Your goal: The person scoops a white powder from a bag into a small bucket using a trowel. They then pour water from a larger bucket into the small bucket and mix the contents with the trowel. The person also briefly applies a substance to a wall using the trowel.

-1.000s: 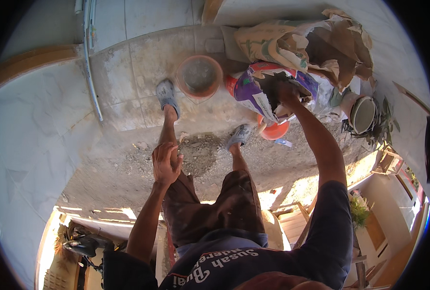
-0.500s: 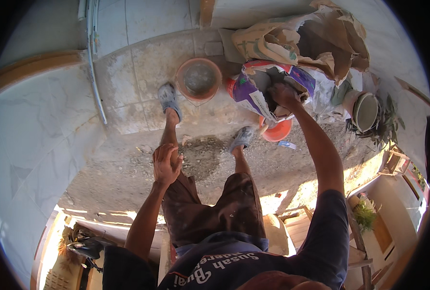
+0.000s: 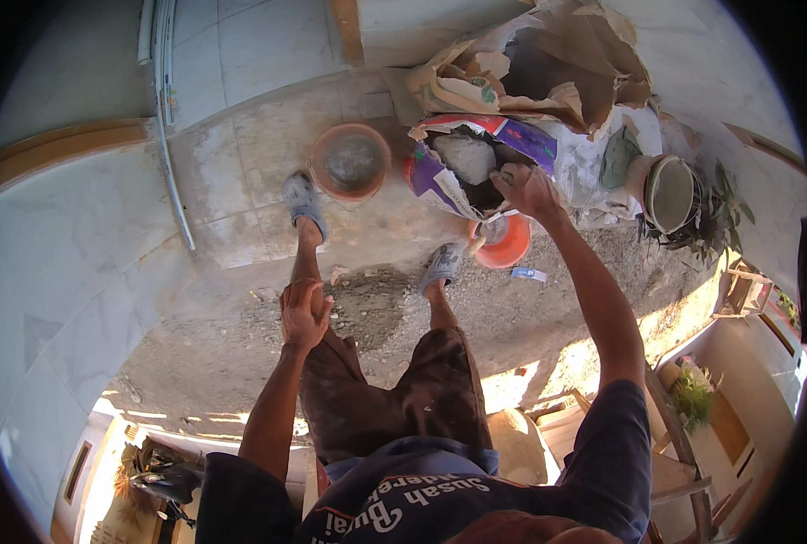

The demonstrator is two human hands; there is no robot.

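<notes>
My right hand (image 3: 525, 189) is at the near right rim of an opened purple, red and white paper bag (image 3: 435, 184). Its fingers are bent together, and I cannot make out what they hold. Inside the bag lies a pale grey powdery lump (image 3: 466, 159) beside a dark hollow. My left hand (image 3: 304, 314) rests on my left leg near the knee, fingers apart and holding nothing. Just below the bag sits an orange bucket (image 3: 509, 243), partly hidden by the bag, with a light handle-like piece (image 3: 477, 247) at its edge.
A terracotta-coloured basin (image 3: 352, 188) with grey residue stands by my left foot. Behind the purple bag lies a torn brown paper sack (image 3: 458, 83). A pail of grey material (image 3: 671, 194) stands right, near a plant (image 3: 731, 201). A small blue-white packet (image 3: 528, 274) lies on gravel.
My right hand has come up out of the bag's inside to its rim, uncovering the grey lump. The view has shifted slightly; my left hand stays on my leg.
</notes>
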